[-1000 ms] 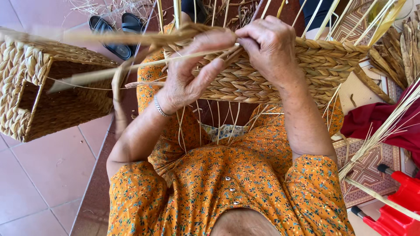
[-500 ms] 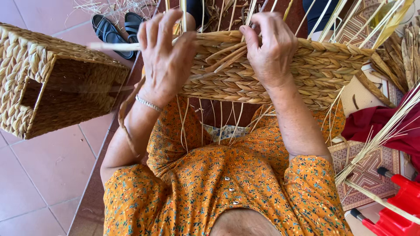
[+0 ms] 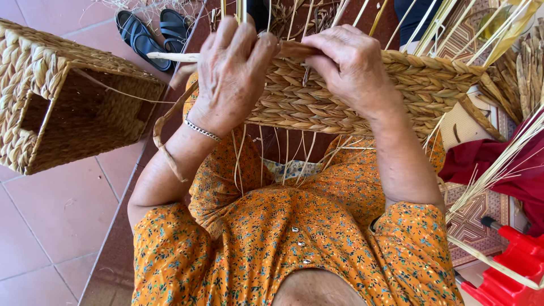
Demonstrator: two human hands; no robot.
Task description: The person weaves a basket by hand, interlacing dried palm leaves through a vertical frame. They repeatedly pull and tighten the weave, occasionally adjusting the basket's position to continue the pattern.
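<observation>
A half-woven straw basket (image 3: 436, 85) rests on my lap, its braided wall facing me and loose stakes sticking up from the rim. My left hand (image 3: 232, 73) grips the basket's left upper edge, fingers curled over a pale straw strand (image 3: 170, 56) that juts out leftwards. My right hand (image 3: 345, 65) pinches a strand at the rim in the middle of the wall. Thin fibres hang down from the weave over my orange flowered dress.
A finished rectangular woven basket (image 3: 51, 107) lies on its side on the red tiled floor at the left. Dark sandals (image 3: 150, 31) lie beyond it. Red cloth (image 3: 510, 164), a red plastic item (image 3: 510, 266) and bundles of straw (image 3: 527, 62) crowd the right side.
My left hand rose from the front of the weave to the rim and closed over it. The long strand that crossed to the left has been drawn in, leaving only a short end.
</observation>
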